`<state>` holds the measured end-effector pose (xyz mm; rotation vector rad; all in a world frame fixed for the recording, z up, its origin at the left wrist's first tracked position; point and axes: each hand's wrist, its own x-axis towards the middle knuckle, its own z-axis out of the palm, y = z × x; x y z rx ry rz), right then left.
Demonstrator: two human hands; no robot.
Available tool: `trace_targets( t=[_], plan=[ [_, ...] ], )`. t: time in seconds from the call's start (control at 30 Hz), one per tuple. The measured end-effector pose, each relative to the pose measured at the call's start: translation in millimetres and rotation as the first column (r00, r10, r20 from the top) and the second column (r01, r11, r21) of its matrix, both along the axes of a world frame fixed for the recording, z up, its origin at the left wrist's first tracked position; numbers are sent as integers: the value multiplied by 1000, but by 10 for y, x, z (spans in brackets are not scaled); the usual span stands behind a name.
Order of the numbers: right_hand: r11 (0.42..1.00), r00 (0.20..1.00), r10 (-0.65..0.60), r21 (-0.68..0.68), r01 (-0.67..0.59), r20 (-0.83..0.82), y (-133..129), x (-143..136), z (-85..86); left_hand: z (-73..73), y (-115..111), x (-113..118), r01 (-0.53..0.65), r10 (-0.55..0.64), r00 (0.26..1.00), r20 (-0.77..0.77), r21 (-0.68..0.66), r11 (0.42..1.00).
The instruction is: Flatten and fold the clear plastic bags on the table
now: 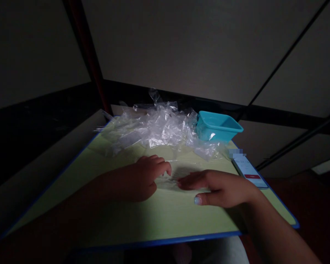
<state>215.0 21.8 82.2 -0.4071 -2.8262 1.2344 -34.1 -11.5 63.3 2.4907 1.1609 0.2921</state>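
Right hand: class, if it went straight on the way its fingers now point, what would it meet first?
Probably the left hand, across a small gap from the right hand, though it may first brush the clear plastic on the table; depth is unclear.

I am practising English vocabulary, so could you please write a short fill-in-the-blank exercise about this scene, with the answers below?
1. The left hand and the right hand are over a yellow-green tabletop with a ____ edge.
2. From the person's viewpoint, the turquoise plastic tub stands to the ____ of the heap of clear plastic.
3. The smartphone shows a ____ bar near the bottom of its screen.

Missing words: blue; right; red.
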Motion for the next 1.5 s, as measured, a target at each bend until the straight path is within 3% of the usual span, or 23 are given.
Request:
trace_targets(
  t=[0.3, 0.6, 0.8, 0.97, 1.17, 1.5],
  plan=[
    [993, 995, -62, -103, 55, -72, 65, -11, -74, -74, 65, 46, -44, 47, 991, 125, -24, 999],
    [991, 995, -96, -95, 95, -10, 109, -4, -58, -138, 166, 46, 53, -26, 985, 168, -154, 987],
    [974, 973, -225, -51, 223, -54, 184, 28, -75, -174, 216, 17, 16, 30, 979, 200, -227, 974],
    [964, 963, -266, -4, 266, 33, 248, 70, -128, -195, 286, -32, 13, 46, 974, 223, -259, 966],
    [953, 952, -302, 51, 299, 56, 387, 108, -191, -253, 365, -98, -91, 188, 953, 239, -364, 927],
    [933, 933, -360, 30, 360, 3, 603, 88, -392, -278, 402, -109, -168, 255, 939, 229, -339, 926]
  ],
)
